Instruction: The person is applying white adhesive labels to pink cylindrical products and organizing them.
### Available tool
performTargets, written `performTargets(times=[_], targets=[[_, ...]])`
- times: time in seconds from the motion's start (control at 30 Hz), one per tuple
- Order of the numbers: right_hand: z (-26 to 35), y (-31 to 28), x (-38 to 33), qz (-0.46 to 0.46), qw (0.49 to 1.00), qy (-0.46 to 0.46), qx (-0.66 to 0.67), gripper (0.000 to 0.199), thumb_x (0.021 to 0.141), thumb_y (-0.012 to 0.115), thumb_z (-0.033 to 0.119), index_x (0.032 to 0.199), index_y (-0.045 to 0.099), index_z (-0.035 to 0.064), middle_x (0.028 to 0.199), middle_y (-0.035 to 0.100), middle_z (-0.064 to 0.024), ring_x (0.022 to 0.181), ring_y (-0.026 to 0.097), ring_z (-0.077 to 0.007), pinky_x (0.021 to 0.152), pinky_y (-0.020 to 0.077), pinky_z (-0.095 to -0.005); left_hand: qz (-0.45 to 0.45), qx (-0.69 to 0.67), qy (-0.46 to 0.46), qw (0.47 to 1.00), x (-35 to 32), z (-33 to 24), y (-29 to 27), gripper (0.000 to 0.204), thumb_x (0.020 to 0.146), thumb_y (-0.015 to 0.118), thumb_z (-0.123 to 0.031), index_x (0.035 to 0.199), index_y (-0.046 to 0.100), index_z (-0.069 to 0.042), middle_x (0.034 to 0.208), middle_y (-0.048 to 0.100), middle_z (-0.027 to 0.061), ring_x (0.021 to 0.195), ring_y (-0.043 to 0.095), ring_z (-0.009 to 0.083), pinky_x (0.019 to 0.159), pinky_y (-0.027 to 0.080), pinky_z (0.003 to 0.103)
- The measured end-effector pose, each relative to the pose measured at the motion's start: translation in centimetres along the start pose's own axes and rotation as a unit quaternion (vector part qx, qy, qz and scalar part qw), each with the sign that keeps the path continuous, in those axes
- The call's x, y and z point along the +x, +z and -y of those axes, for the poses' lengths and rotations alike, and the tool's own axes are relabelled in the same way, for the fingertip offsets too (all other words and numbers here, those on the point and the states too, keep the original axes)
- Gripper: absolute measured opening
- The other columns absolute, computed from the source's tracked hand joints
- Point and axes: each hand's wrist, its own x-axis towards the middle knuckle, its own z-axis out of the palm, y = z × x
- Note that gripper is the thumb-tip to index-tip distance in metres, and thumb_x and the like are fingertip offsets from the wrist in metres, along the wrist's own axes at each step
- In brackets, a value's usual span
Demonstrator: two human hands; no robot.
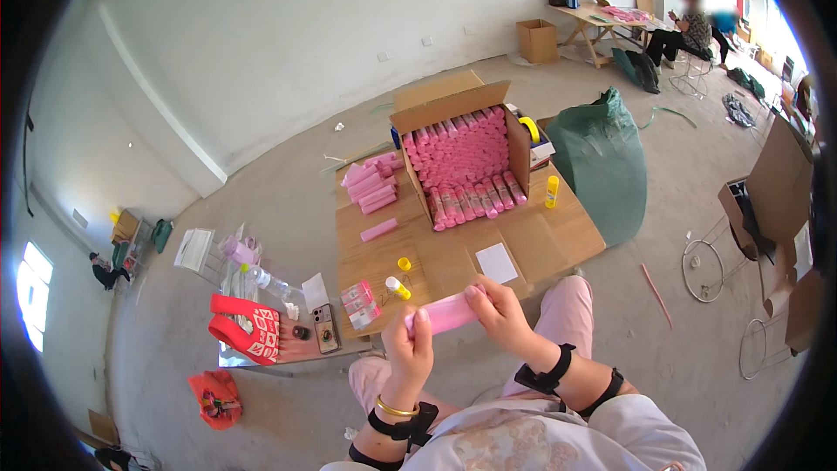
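A pink roll (449, 314), apparently of thin plastic, is stretched level between my two hands above the near table edge. My left hand (408, 347) pinches its left end, and my right hand (497, 310) grips the right end. Just beyond my left hand, an uncapped white and yellow glue stick (398, 288) lies near its yellow cap (404, 263). Left of it is a stack of pink printed labels (360, 303). A white paper square (496, 262) lies beyond my right hand. One loose pink roll (379, 230) rests farther left, near a pile of rolls (370, 183).
An open cardboard box (520, 153) full of pink rolls stands on the wooden table (349, 249). A yellow glue stick (552, 193) stands right of it, beside a large green sack (602, 166). At left, a side table holds a red bag (253, 331) and a phone (326, 329).
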Motion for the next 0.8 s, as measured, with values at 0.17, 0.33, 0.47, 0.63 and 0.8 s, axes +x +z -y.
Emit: performTargets(times=[0.17,0.33,0.47,0.63,0.8], targets=[[0.3,-1.7,-0.3,-0.037,0.994,-0.054,-0.082,0.024,0.093,0.048,0.018,0.076,0.046,0.0015,0.055,0.037,-0.0068,0.052,0.035,-0.0115,0.049,0.034,-0.0279,0.063,-0.241,-0.255,0.934,0.9,-1.9,1.2,0.024,0.095,0.048,-0.018,0.076,0.052,-0.004,0.058,0.049,0.0003,0.049,0.047,0.0074,0.044,0.032,0.023],[-2.4,-3.4,0.0,0.003,0.995,0.063,0.074,0.027,0.096,0.043,0.018,0.074,0.047,0.0038,0.058,0.035,0.0043,0.054,0.032,-0.0059,0.048,0.0285,-0.0241,0.083,0.028,0.03,0.996,0.5,-1.0,2.7,0.024,0.096,0.046,-0.027,0.085,0.056,-0.008,0.059,0.049,-0.0039,0.05,0.045,0.0049,0.045,0.033,0.018],[-2.4,-4.3,-0.2,-0.064,0.997,-0.034,-0.041,0.028,0.097,0.043,0.022,0.075,0.047,0.0057,0.062,0.037,0.006,0.056,0.033,-0.0045,0.05,0.0282,-0.0221,0.129,-0.274,-0.298,0.905,1.4,-1.4,3.9,0.018,0.094,0.051,-0.018,0.089,0.058,-0.003,0.06,0.048,-0.0029,0.05,0.044,0.0032,0.045,0.033,0.019],[-4.4,-6.0,0.1,-0.029,0.978,0.115,0.174,0.025,0.097,0.044,0.021,0.08,0.051,0.0049,0.067,0.04,0.0049,0.062,0.036,-0.0049,0.055,0.0314,-0.0215,0.135,-0.107,-0.124,0.977,1.6,-1.0,5.9,0.02,0.094,0.051,-0.02,0.086,0.058,-0.003,0.063,0.05,-0.0021,0.052,0.045,0.0029,0.046,0.034,0.018],[-5.8,-6.6,-0.2,-0.09,0.988,0.053,0.114,0.023,0.097,0.045,0.022,0.082,0.051,0.0064,0.069,0.042,0.0046,0.062,0.036,-0.0038,0.055,0.0319,-0.0209,0.139,-0.2,-0.259,0.935,2.6,-0.4,7.4,0.02,0.094,0.052,-0.019,0.085,0.057,-0.002,0.072,0.058,0.0016,0.053,0.046,0.0034,0.049,0.038,0.018]])
